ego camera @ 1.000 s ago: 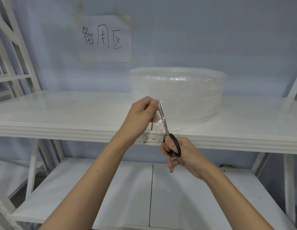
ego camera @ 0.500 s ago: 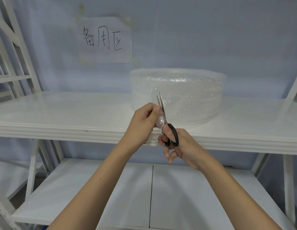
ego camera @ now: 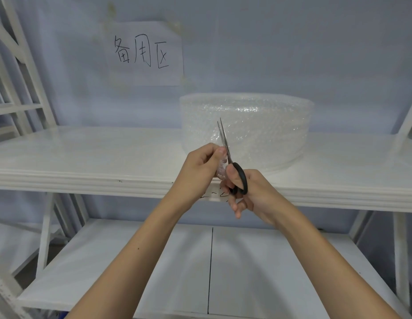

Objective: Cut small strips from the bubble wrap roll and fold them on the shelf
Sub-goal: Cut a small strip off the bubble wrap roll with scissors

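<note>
Head view, one frame. Nearest to me, both forearms reach up from the bottom edge toward the front lip of the upper shelf (ego camera: 85, 162).

Right hand (ego camera: 251, 192): closed around the black handles of the scissors (ego camera: 232, 166), thumb through the upper loop. Blades point up and away, almost together, a thin gap at the tips.

Left hand (ego camera: 198, 166): fingers curled, pinching a small piece of bubble wrap, the strip (ego camera: 221, 168), just beside the blade pivot. The two hands are nearly touching there.

Behind the hands, the roll (ego camera: 258, 127) lies flat on the upper shelf, right of centre, well short of the wall. Paper sign (ego camera: 144, 54) taped to the wall behind.

Progress, my judgement: early. One strip is mid-cut or just freed. I see no folded strips anywhere on the shelf, so folding has not begun as far as the frame shows.

Hard to read:
- whether the strip is attached to the roll or severed; clear film against clear film, and the hands cover the join
- the free tail of the roll; I cannot find it
- the strip's full length, mostly hidden inside the left fist
- handwriting on the shelf edge, covered by the right hand
- the lower shelf (ego camera: 154, 261) looks bare, but my arms mask part of it
</note>
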The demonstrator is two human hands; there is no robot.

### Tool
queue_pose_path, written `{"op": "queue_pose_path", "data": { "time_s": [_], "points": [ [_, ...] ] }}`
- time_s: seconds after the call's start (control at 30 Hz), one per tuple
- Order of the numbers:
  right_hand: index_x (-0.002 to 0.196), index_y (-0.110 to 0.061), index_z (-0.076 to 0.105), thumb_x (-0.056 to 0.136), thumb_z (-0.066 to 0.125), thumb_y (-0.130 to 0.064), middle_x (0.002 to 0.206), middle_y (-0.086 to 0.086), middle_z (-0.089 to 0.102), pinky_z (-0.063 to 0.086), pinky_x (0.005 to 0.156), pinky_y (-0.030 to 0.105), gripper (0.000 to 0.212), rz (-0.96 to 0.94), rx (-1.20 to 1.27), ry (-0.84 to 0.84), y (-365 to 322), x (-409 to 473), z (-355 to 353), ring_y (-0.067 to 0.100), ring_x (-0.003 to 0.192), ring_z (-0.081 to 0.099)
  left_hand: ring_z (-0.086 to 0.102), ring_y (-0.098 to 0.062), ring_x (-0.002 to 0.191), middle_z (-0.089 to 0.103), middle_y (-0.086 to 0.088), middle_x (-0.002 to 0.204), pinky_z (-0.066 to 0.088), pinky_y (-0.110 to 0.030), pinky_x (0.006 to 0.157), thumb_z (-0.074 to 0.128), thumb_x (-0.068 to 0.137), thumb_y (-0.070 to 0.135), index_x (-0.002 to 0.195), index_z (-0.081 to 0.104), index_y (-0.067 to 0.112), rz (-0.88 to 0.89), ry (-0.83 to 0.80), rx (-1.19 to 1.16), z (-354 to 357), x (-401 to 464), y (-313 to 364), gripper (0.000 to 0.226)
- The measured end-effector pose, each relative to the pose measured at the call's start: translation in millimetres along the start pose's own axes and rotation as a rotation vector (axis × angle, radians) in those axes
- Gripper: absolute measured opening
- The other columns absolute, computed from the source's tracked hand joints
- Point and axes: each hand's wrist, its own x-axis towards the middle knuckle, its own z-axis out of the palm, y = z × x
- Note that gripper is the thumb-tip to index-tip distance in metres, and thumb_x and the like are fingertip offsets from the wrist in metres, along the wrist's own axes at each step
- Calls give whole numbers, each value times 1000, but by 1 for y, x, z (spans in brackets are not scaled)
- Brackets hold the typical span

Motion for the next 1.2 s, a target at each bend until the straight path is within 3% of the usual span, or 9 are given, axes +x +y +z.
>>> {"op": "queue_pose_path", "data": {
  "time_s": [0.13, 0.3, 0.4, 0.53, 0.63, 0.83, 0.97, 1.1, 1.2],
  "points": [
    [65, -10, 55, 72, 58, -56, 63, 1, 51, 44, 34, 23, 47, 12, -7, 16, 2, 1, -2, 15, 40, 46, 51, -18, 58, 53, -4, 65, 47, -26, 61, 48, 102, 16, 71, 56, 15, -7, -13, -6, -1, 0, 1, 32],
    [82, -3, 58, 64, 59, -71, 67, 5, 53, 43, 36, 24, 70, 36, -21, -8, -4, 5, -3, 18, 43, 48, 58, -26, 56, 60, -14, 68, 52, -36, 60, 47, 102, 15, 82, 59, 2, -5, -78, -37, -2, -3, -1, 27],
    [74, -5, 58, 71, 59, -68, 68, 7, 51, 43, 36, 24, 63, 26, -40, 7, -5, 7, -2, 17, 41, 47, 58, -27, 61, 61, -14, 72, 53, -39, 65, 48, 102, 17, 82, 60, 2, -6, -63, -32, -5, -2, -3, 28],
    [75, -2, 56, 72, 56, -63, 67, 6, 51, 43, 36, 23, 60, 25, -21, 28, -6, 9, -2, 15, 40, 47, 53, -22, 62, 60, -4, 67, 45, -26, 58, 48, 102, 16, 77, 62, 9, -12, -53, 38, -5, -3, -2, 29],
    [85, 3, 61, 69, 57, -66, 73, 10, 53, 43, 37, 24, 72, 27, -14, 28, -9, 11, -2, 16, 40, 47, 42, -15, 57, 51, -11, 67, 38, -21, 54, 50, 102, 21, 77, 60, 9, -21, -45, 91, -5, -5, -4, 29],
    [58, -12, 52, 69, 58, -63, 60, 3, 54, 42, 40, 24, 52, 8, -52, 59, -17, 12, 0, 15, 36, 48, 43, -14, 58, 51, -17, 71, 38, -23, 56, 50, 102, 26, 82, 58, -3, -32, -70, 105, -13, -7, -6, 36],
    [55, -14, 53, 69, 60, -61, 62, 7, 56, 43, 41, 24, 49, -24, -72, 70, -23, 14, 5, 16, 37, 49, 45, -16, 59, 55, -20, 72, 41, -25, 58, 48, 102, 23, 83, 59, -5, -53, -44, 68, -18, -9, -5, 35],
    [59, -13, 65, 81, 61, -51, 64, 0, 67, 45, 40, 24, 44, -70, -78, 174, -33, 17, 14, 18, 39, 54, 45, -12, 52, 53, -6, 62, 42, -24, 56, 49, 102, 20, 69, 57, 12, -72, 39, -30, -23, -8, -1, 35],
    [74, -11, 73, 85, 62, -49, 79, 2, 76, 44, 37, 23, 41, -126, -64, 341, -41, 18, 13, 17, 41, 57, 47, -10, 50, 57, 2, 57, 44, -21, 54, 51, 101, 20, 71, 60, 12, -67, 113, -82, -28, -3, 6, 32]
  ]
}}
